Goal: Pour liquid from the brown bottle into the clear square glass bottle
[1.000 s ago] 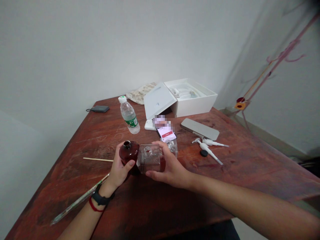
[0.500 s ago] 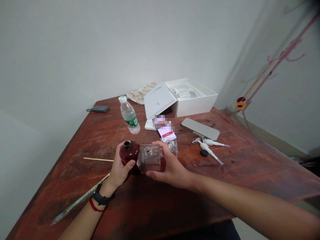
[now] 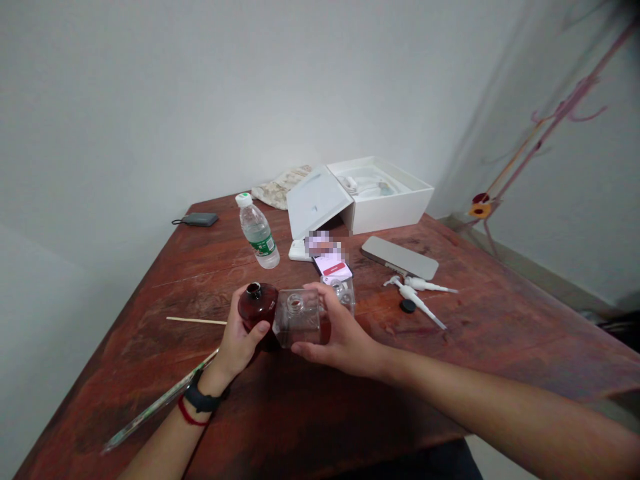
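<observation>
My left hand (image 3: 239, 340) is wrapped round a dark red round bottle (image 3: 257, 305) with an open neck, standing on the wooden table (image 3: 310, 407). Right beside it, my right hand (image 3: 340, 337) grips a clear square glass bottle (image 3: 299, 318), thumb in front and fingers over the far side. The two bottles touch. A second clear bottle (image 3: 345, 291) stands just behind my right fingers.
A water bottle (image 3: 257, 231), an open white box (image 3: 380, 193), a silver flat case (image 3: 400, 257), two white pump heads (image 3: 420, 293), a black cap (image 3: 407, 306), a thin wooden stick (image 3: 196, 321) and a long glass rod (image 3: 160, 400) lie around. A grey pouch (image 3: 199, 219) sits at the far left edge.
</observation>
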`<action>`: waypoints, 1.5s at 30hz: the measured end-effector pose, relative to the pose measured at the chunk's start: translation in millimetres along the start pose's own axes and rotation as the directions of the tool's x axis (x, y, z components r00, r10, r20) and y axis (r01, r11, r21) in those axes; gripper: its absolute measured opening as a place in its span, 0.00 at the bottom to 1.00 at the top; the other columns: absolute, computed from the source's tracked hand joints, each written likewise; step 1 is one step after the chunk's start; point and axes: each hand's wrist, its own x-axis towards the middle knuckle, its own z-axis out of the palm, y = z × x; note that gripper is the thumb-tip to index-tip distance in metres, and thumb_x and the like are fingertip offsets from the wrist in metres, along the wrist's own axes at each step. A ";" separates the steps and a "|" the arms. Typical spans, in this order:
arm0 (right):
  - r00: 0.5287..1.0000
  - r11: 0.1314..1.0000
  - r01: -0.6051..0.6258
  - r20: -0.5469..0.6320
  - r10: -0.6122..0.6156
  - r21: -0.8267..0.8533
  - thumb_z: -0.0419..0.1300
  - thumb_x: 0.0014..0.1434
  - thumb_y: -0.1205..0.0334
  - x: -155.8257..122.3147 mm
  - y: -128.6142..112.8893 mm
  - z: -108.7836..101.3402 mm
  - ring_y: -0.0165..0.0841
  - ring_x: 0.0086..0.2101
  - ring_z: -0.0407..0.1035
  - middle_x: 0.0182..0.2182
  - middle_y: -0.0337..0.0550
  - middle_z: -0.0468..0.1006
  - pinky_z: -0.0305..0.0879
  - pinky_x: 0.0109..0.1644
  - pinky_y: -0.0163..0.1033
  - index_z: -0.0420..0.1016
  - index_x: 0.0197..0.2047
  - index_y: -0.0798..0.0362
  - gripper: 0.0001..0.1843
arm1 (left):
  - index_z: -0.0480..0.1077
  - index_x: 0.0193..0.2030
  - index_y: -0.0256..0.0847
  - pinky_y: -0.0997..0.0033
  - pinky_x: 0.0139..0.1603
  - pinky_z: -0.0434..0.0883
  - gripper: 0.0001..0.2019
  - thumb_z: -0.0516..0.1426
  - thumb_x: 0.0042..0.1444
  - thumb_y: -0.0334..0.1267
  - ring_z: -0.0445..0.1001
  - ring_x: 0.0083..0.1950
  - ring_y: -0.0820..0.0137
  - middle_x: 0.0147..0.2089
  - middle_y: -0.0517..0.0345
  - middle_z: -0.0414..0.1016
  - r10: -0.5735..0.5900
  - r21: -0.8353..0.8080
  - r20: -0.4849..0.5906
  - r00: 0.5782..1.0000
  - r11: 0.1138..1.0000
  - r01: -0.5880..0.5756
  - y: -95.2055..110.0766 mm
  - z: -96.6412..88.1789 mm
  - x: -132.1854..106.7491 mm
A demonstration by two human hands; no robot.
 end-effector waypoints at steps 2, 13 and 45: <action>1.000 1.000 0.008 0.000 -0.008 -0.005 0.78 0.55 0.57 0.1 0.0 0.0 0.47 0.60 0.74 0.59 0.51 0.74 0.70 0.68 0.55 0.56 0.68 0.45 0.47 | 0.65 0.67 0.43 0.52 0.68 0.71 0.40 0.68 0.59 0.68 0.76 0.62 0.51 0.62 0.44 0.75 -0.002 0.000 0.003 1.000 1.000 0.002 -0.2 -0.1 -0.2; 0.999 0.999 -0.038 0.015 0.037 0.035 0.78 0.55 0.58 -0.1 -1.4 0.5 0.46 0.61 0.73 0.60 0.51 0.73 0.70 0.69 0.56 0.55 0.68 0.45 0.47 | 0.65 0.67 0.44 0.51 0.69 0.70 0.41 0.68 0.59 0.67 0.76 0.64 0.50 0.63 0.44 0.74 -0.010 -0.004 0.009 1.000 1.000 0.010 0.0 -0.1 -0.4; 0.997 0.992 -0.071 0.027 0.068 0.106 0.78 0.54 0.60 -0.7 0.9 1.6 0.47 0.60 0.75 0.61 0.51 0.73 0.71 0.69 0.57 0.55 0.69 0.45 0.48 | 0.64 0.65 0.43 0.50 0.67 0.72 0.39 0.68 0.59 0.67 0.78 0.62 0.49 0.62 0.43 0.76 -0.018 -0.013 0.022 1.000 1.000 0.018 3.0 1.1 0.5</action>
